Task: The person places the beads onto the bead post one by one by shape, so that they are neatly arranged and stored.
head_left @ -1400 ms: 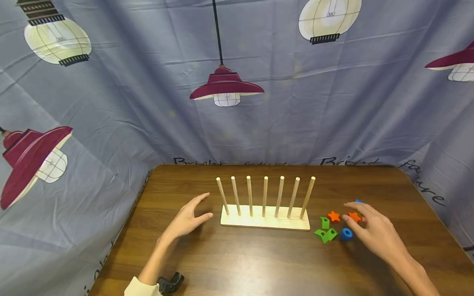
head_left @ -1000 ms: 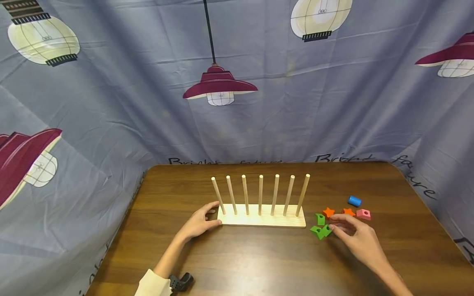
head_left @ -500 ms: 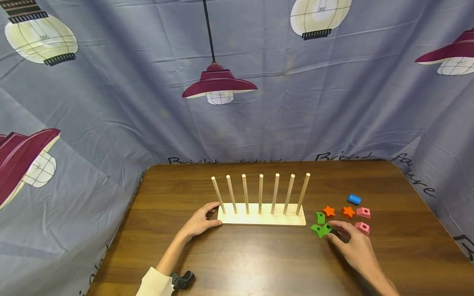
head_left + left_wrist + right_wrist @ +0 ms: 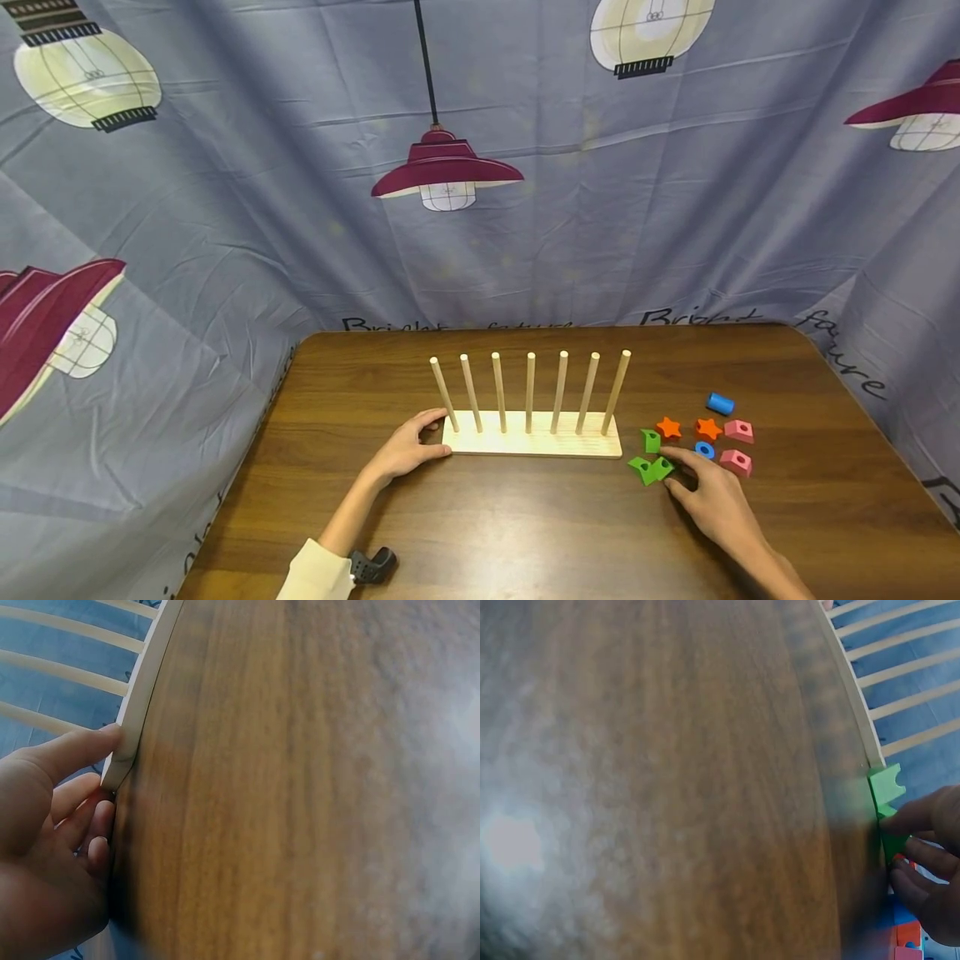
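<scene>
A pale wooden peg rack [image 4: 532, 444] with a row of upright pegs stands mid-table in the head view. At its left end my left hand [image 4: 407, 447] grips the base, with the thumb on the front edge [image 4: 129, 739] and the other fingers bent at the end. My right hand [image 4: 712, 496] pinches a green block [image 4: 663, 467] between thumb and fingertips, low over the table. Another green block [image 4: 641, 468] lies against it on the left, and a third green block [image 4: 651, 440] is just behind. The right wrist view shows the thumb touching the pinched block [image 4: 894, 840].
Right of the green blocks lie two orange stars [image 4: 668, 427], a blue ring-shaped piece [image 4: 703, 450], a blue cylinder [image 4: 721, 404] on its side and two pink blocks [image 4: 737, 462]. A grey curtain hangs behind the brown table [image 4: 525, 533].
My left hand has come right to the rack's end and taken hold of it. My right hand has moved left from the orange and blue pieces to the green block and pinched it.
</scene>
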`<act>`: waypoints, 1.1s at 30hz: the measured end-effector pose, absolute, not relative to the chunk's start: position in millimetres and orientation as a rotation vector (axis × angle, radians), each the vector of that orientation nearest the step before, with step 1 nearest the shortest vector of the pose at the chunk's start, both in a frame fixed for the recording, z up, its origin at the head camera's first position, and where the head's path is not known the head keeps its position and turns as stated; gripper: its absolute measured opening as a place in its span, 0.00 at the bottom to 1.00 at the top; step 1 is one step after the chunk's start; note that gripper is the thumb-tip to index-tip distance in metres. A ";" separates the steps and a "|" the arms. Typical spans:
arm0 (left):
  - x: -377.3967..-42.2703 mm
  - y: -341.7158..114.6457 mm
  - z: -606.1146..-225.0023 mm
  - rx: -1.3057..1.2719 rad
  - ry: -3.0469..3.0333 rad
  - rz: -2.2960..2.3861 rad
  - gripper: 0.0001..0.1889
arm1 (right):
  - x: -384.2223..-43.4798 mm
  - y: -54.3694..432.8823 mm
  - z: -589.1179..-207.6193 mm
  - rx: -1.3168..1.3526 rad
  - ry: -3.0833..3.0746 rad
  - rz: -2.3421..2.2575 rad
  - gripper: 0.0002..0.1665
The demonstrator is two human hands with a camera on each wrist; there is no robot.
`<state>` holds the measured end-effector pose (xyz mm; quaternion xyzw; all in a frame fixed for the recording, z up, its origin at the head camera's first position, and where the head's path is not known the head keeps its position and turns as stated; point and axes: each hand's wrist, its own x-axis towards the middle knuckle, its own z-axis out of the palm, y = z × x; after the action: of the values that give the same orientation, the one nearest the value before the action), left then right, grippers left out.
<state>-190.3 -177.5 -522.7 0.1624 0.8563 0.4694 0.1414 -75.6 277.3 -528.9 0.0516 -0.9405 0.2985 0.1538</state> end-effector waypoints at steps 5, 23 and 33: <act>-190.0 -177.8 -518.9 0.443 2.458 1.369 0.36 | -77.7 277.4 -529.2 0.196 -2.687 0.803 0.25; -196.6 -182.4 -519.1 0.401 2.400 1.378 0.36 | -74.0 272.5 -493.4 0.208 -2.592 0.878 0.22; -200.5 -183.6 -521.1 0.425 2.383 1.381 0.35 | -85.3 222.2 -444.9 0.328 -2.516 1.142 0.20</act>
<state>-200.5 -183.6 -521.1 0.1500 0.8418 0.4876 0.1764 -85.3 222.2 -444.9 0.1161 -0.8896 0.4040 0.1786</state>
